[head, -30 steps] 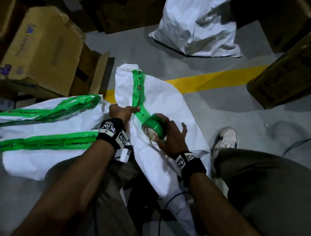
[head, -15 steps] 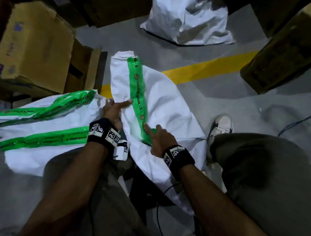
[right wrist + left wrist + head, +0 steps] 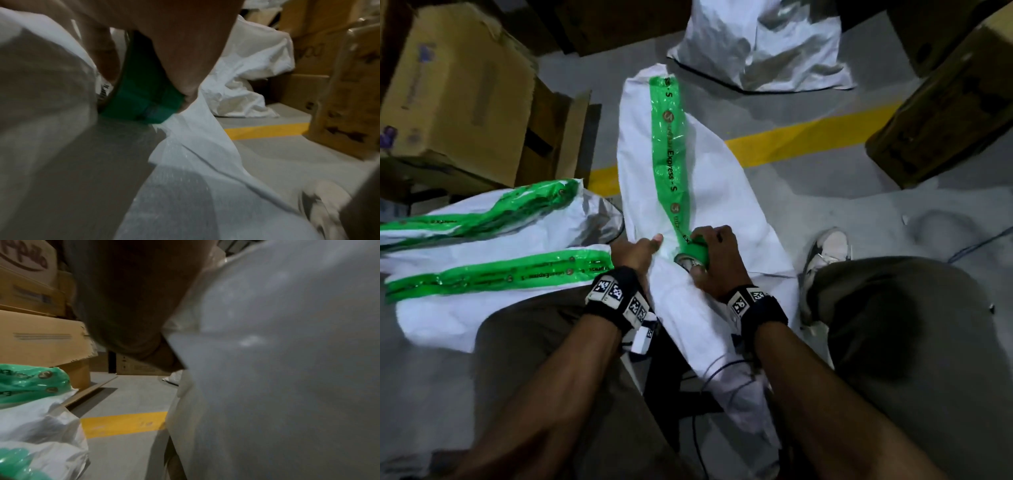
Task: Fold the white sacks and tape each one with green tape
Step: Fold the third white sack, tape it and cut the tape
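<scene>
**Taping the middle sack, roll gripped in my right hand**

Looking down through the head view, I see my right hand (image 3: 717,260) wrapped round the green tape roll (image 3: 693,255), thumb under the near side and fingers curled over the top, with the roll pressed against the folded white sack (image 3: 726,192) that lies lengthwise in front of me on the grey floor (image 3: 842,219). A strip of green tape (image 3: 671,154) runs from the roll up the sack to its far end, printed with dark lettering. On the right wrist view the roll (image 3: 144,97) sits right under the palm, touching the sack's cloth (image 3: 195,146)

My left hand (image 3: 635,251) lies on the same sack just beside the roll, thumb stretched toward the strip; its fingers are tucked out of sight at the sack's left edge, so I cannot tell whether they pinch the cloth or only press it. The left wrist view is mostly dark palm and blurred white fabric (image 3: 277,369) and does not settle it

To my left lie already taped sacks (image 3: 493,240), green bands along them, touching the sack in front of me at its left edge. An untaped white sack (image 3: 767,44) is heaped farther off, beyond the yellow floor line (image 3: 808,140). Cardboard boxes (image 3: 455,89) stand at the left and right, and my shoe (image 3: 825,253) rests near the sack's right edge
</scene>
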Available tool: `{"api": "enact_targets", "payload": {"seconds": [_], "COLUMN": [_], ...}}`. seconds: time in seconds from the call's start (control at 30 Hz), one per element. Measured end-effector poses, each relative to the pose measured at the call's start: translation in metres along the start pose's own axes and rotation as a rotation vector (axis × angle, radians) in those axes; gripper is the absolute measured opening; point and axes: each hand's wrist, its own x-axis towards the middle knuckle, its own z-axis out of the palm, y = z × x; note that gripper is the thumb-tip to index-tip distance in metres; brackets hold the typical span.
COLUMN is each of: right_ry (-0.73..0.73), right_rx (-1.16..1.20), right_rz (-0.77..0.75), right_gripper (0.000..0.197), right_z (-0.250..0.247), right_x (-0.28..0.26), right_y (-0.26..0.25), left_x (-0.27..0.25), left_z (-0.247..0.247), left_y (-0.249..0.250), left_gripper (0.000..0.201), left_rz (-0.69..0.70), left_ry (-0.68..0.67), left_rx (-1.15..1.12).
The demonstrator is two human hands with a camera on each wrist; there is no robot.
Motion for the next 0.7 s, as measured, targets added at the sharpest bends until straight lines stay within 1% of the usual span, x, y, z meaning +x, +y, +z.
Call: {"api": "enact_targets", "payload": {"seconds": [0.03, 0.07, 0.13, 0.17, 0.2, 0.23, 0.27, 0.3, 0.33, 0.37, 0.4, 0.43, 0.53, 0.57, 0.6, 0.63, 0.7], "right_ry": [0.013, 0.025, 0.013, 0.008, 0.012, 0.012, 0.018, 0.011, -0.013, -0.053, -0.098, -0.141, -0.188, -0.197, -0.204, -0.229, -0.278], "right_rx": [0.088, 0.193, 0.39, 0.415, 0.384, 0.337, 0.275, 0.195, 0.111, 0.009, -0.092, -0.178, -0.36, -0.397, -0.408, -0.395, -0.311], "right_rz": [0.021, 0.066, 0.173, 0.228, 0.259, 0.268, 0.241, 0.211, 0.179, 0.165, 0.15, 0.134, 0.021, -0.004, -0.026, -0.037, -0.04], "right_gripper": [0.062, 0.069, 0.077, 0.079, 0.079, 0.077, 0.073, 0.072, 0.072, 0.074, 0.076, 0.078, 0.078, 0.079, 0.081, 0.084, 0.091], "right_z": [-0.005, -0.009, -0.016, -0.017, -0.015, -0.014, -0.013, -0.013, -0.014, -0.016, -0.019, -0.024, -0.031, -0.032, -0.031, -0.032, -0.033], "right_x": [-0.001, -0.004, -0.012, -0.016, -0.019, -0.02, -0.021, -0.019, -0.016, -0.013, -0.01, -0.006, 0.003, 0.007, 0.01, 0.012, 0.014], "right_y": [-0.002, 0.0, 0.004, 0.005, 0.009, 0.01, 0.009, 0.007, 0.003, -0.003, -0.008, -0.016, -0.03, -0.032, -0.032, -0.033, -0.029], "left_x": [-0.001, 0.001, 0.008, 0.011, 0.021, 0.055, 0.063, 0.066, 0.057, 0.049, 0.028, 0.013, -0.007, -0.003, -0.004, -0.004, 0.002], "left_z": [-0.002, -0.003, -0.006, -0.008, -0.008, -0.003, -0.001, 0.0, -0.001, -0.003, -0.007, -0.01, -0.009, -0.005, 0.0, 0.004, 0.008], "left_y": [0.006, 0.009, 0.01, 0.01, 0.004, -0.02, -0.026, -0.029, -0.024, -0.02, -0.008, 0.001, 0.01, 0.008, 0.009, 0.012, 0.015], "left_gripper": [0.039, 0.035, 0.042, 0.05, 0.063, 0.079, 0.095, 0.105, 0.103, 0.088, 0.07, 0.061, 0.047, 0.05, 0.062, 0.07, 0.067], "left_rz": [-0.017, -0.036, -0.062, -0.094, -0.132, -0.165, -0.201, -0.232, -0.249, -0.255, -0.231, -0.216, -0.194, -0.17, -0.13, -0.096, -0.013], "left_ry": [-0.039, -0.078, -0.13, -0.145, -0.163, -0.192, -0.223, -0.235, -0.266, -0.282, -0.283, -0.274, -0.36, -0.364, -0.367, -0.332, -0.234], "left_rx": [-0.057, -0.105, -0.16, -0.168, -0.178, -0.177, -0.162, -0.117, -0.094, -0.062, -0.037, -0.015, -0.118, -0.126, -0.135, -0.098, 0.017]}}
